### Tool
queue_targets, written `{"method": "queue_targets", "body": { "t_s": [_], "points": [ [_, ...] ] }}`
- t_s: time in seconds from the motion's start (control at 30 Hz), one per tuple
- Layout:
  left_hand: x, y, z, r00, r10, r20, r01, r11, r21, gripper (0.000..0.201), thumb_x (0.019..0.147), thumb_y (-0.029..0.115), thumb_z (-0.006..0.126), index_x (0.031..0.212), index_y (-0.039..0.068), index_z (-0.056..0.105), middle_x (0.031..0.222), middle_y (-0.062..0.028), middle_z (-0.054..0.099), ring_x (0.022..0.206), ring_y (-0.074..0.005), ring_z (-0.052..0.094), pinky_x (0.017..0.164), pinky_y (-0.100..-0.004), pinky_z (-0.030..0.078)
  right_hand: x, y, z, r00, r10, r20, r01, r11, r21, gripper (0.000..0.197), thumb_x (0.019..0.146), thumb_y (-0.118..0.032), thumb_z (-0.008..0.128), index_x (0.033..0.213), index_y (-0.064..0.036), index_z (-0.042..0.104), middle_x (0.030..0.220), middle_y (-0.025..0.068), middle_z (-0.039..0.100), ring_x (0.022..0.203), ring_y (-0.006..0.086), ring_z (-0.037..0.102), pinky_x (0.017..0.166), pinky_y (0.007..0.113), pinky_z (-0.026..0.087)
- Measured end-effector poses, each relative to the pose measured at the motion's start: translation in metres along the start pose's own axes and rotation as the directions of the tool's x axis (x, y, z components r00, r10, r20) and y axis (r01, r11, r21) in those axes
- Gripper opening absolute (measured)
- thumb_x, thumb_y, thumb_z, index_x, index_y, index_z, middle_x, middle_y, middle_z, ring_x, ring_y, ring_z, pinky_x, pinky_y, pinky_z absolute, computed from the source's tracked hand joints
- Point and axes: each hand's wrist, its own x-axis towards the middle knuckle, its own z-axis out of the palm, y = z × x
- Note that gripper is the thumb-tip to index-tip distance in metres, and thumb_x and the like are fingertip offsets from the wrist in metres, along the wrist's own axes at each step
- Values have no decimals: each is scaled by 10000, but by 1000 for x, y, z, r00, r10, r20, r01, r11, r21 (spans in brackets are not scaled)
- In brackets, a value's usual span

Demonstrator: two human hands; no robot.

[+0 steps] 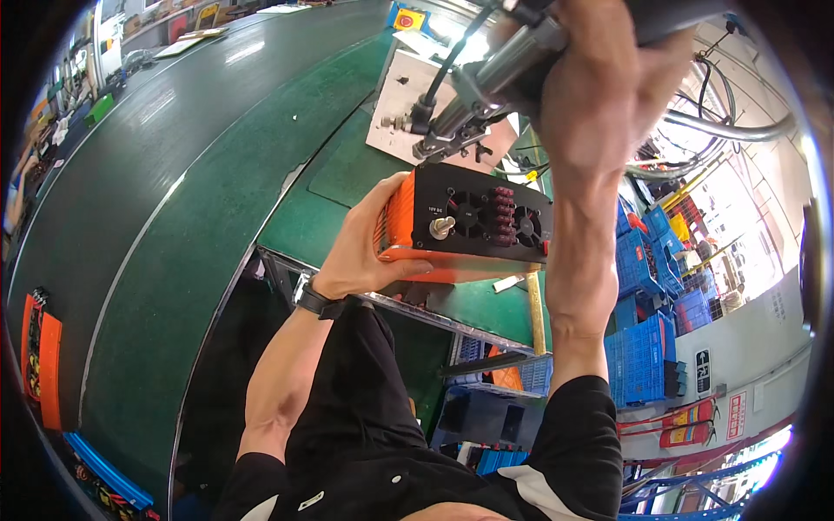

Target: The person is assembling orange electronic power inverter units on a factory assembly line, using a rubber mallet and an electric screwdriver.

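Note:
My left hand [365,239] grips the left end of an orange power inverter [395,226], thumb along its lower side. The inverter's black end panel faces up toward me, with two fans, a row of dark red fuses and a metal terminal bolt. My right hand [599,104], slightly blurred, is wrapped around a power screwdriver [495,74] at the top. Its metal barrel slants down to the left, and the tip is just above the panel's upper left edge. A dark hose joins the barrel. My right forearm hides the inverter's right end.
A pale board [400,95] lies on the green bench [321,213] behind the inverter. A wooden handle [536,313] crosses the bench's near edge. The conveyor [156,165] runs along the left, carrying orange [50,369] and blue housings [109,469]. Blue crates [641,356] stand at right.

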Motion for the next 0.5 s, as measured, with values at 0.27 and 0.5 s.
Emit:
{"method": "queue_targets", "body": {
  "t_s": [0.27,0.5],
  "points": [
    [-1,8,-2,999,-26,26,27,999,-38,967,673,133,934,1462,-81,417,1382,-165,574,1281,-218,554,1108,-358,430,-11,-18,33,994,83,-72,-105,543,-833,554,809,-134,662,1276,53,429,755,54,583,607,112,561,522,259,461],
    [-22,19,1,998,10,62,-10,1000,4,1025,634,72,949,1485,-53,392,1392,-163,561,1299,-220,545,1120,-365,427,6,-52,-63,936,-228,-268,-142,452,-881,222,927,-106,649,1065,0,510,777,45,581,536,130,534,464,297,459]
  ]
}}
